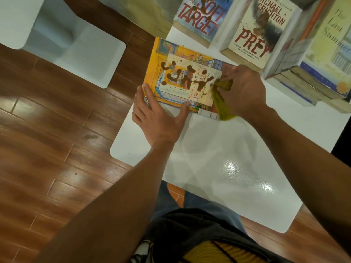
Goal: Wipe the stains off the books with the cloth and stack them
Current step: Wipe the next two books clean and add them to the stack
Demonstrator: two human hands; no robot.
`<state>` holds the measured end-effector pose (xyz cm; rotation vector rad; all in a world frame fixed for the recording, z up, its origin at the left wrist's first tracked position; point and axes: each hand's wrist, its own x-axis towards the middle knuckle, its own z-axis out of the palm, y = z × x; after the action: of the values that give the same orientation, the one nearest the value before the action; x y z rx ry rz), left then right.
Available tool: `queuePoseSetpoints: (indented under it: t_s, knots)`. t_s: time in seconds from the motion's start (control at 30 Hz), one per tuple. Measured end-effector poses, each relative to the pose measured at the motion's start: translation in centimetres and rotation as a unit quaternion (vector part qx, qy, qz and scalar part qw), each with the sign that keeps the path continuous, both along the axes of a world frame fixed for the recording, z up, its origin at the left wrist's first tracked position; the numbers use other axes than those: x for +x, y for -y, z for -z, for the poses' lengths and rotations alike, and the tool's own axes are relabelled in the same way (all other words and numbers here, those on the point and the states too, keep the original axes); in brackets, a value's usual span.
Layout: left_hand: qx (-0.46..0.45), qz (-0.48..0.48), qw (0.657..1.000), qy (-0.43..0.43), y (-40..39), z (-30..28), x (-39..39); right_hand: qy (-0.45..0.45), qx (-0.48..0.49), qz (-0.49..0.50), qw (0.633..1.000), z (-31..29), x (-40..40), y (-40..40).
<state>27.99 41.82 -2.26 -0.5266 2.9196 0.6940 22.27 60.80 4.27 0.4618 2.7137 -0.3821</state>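
Brown wooden floorboards (47, 133) fill the left side, with a second white table (76, 54) standing over them at upper left. Next comes the white table (218, 168) where the person works. Near its left edge, the left hand (157, 118) lies flat with straight, spread fingers, pressing on the near corner of the yellow picture book (182, 78), whose far-left corner overhangs the table edge. Dark brown stains (182, 74) in blobs and specks cover the middle of its cover. Just to the right, the right hand (245, 92) curls its fingers around a bunched olive-yellow cloth (222, 99), pressing it against the right part of the cover; a tail of the cloth hangs down past the book's near edge. Beyond the picture book, a "Soft Target" paperback (201, 18) lies on the table with brown smears across its cover, and right of it a "Prey" paperback (262, 29) is likewise stained. Farthest right, "The Last Summer" book (330, 46) tops a stack of books (303, 86).
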Motion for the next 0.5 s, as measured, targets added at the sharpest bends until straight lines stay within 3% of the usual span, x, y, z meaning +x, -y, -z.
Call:
queuePoseSetpoints:
  t_s: [0.1, 0.23, 0.37, 0.5]
  knots:
    - [0.001, 0.002, 1.000, -0.007, 0.0, 0.1, 0.1, 0.021, -0.012, -0.064, 0.998, 0.3, 0.6, 0.4]
    - [0.004, -0.001, 1.000, -0.003, -0.1, 0.1, 0.0, -0.001, -0.006, -0.028, 1.000, 0.5, -0.8, -0.7]
    - [0.003, -0.002, 1.000, -0.010, -0.1, 0.2, 0.2, 0.031, -0.008, -0.115, 0.993, 0.9, 0.2, -0.1]
    - [0.007, -0.003, 1.000, -0.002, 0.0, 0.3, 0.0, 0.000, -0.012, -0.051, 0.999, 0.3, -1.0, -1.0]
